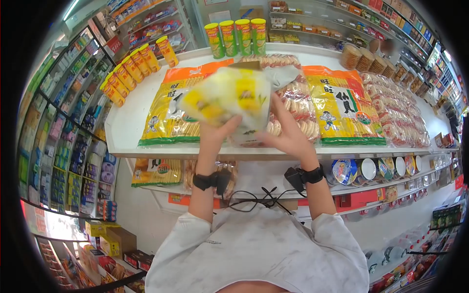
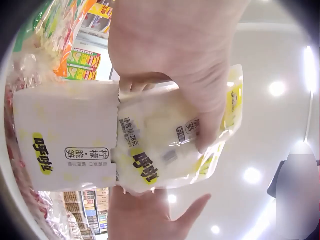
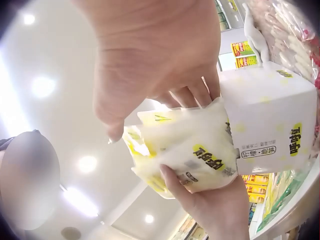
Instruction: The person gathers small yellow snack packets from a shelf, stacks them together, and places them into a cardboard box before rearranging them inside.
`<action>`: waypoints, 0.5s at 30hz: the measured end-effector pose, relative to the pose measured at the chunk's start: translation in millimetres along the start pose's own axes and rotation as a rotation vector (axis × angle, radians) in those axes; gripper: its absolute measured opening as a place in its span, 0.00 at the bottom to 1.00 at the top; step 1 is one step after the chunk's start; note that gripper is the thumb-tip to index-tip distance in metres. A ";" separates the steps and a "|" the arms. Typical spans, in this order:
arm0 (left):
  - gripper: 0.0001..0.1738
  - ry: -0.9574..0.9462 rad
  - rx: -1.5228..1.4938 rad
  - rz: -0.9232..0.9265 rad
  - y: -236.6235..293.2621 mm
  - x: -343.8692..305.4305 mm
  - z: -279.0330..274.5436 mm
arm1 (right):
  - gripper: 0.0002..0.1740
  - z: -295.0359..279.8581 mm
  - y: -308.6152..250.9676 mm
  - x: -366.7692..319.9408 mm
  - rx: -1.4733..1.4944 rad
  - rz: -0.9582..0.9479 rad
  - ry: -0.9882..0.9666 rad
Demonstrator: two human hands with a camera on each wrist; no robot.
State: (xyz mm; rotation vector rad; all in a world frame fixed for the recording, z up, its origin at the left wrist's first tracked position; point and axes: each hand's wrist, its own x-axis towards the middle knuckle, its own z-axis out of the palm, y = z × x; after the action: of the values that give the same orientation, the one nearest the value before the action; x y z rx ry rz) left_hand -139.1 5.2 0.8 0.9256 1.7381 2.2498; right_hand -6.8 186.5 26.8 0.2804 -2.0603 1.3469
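Note:
My left hand [image 1: 218, 133] grips a bundle of white and yellow snack packets [image 1: 234, 97], blurred in the head view. Its thumb presses on the front of the packets [image 2: 170, 135] in the left wrist view. Opposite it, my right hand [image 1: 292, 134] has its fingers extended along the packets' far side, with the thumb apart, as the right wrist view shows. A white cardboard box [image 3: 272, 115] with the same yellow-backed lettering stands right behind the packets. Part of its brown inner flap [image 1: 246, 65] shows above them.
Large yellow cracker bags [image 1: 344, 107] and clear bags of round crackers [image 1: 395, 110] lie on the white counter. Yellow canisters [image 1: 129, 68] stand at the left, green ones [image 1: 236, 39] at the back. Stocked shelves [image 1: 68, 132] line the left side.

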 end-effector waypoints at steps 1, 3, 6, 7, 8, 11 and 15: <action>0.29 -0.004 0.038 0.043 9.6 7.3 6.9 | 0.42 0.3 -4.7 5.6 -0.011 0.028 -0.024; 0.30 -0.056 0.053 0.045 25.2 17.3 16.5 | 0.43 -0.5 -6.1 21.7 -0.036 0.083 -0.067; 0.33 -0.067 0.011 0.075 18.3 30.8 25.6 | 0.39 13.0 10.4 29.5 0.289 0.121 0.162; 0.34 -0.056 -0.012 0.088 15.6 33.0 28.2 | 0.37 16.7 11.2 32.8 0.310 0.126 0.206; 0.34 -0.032 -0.019 0.096 13.5 34.0 31.8 | 0.35 20.2 10.5 36.0 0.331 0.132 0.250; 0.35 0.014 -0.045 0.095 16.0 37.9 40.6 | 0.31 34.7 9.2 45.8 0.203 0.134 0.350; 0.36 0.021 -0.028 0.096 7.2 41.6 30.2 | 0.28 33.1 16.8 48.2 -0.038 0.273 0.297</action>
State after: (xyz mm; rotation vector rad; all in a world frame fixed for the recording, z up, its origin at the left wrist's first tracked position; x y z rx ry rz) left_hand -153.9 47.4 27.1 1.0029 1.7011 2.3449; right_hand -65.4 173.0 35.8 -0.2146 -1.9169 1.4085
